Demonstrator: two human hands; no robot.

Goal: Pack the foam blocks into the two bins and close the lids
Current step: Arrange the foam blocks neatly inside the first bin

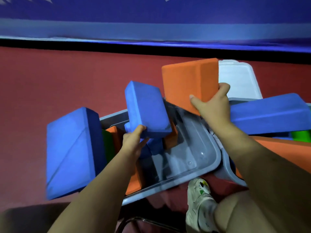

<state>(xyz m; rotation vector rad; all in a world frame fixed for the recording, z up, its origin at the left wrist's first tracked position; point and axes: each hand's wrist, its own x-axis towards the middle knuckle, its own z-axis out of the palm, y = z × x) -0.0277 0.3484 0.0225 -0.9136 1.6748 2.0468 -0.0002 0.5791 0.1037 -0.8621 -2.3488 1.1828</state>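
The left hand [133,142] is gripping the near end of a blue block [147,109], fingers curled round its lower edge, and holding it tilted above the grey bin [193,172]. The right hand [212,105] is gripping the lower right corner of an orange block [188,81], thumb spread across its face and fingers wrapping the edge, holding it raised over the far side of the same bin. Inside that bin, orange, blue and green pieces are lying at the left end, while its right end is showing bare floor. A big blue block [70,152] is leaning against the bin's left wall. To the right, a long blue block [271,113] is lying across a second bin [227,170], and a white lid [239,79] is sitting behind on the red floor [50,81]
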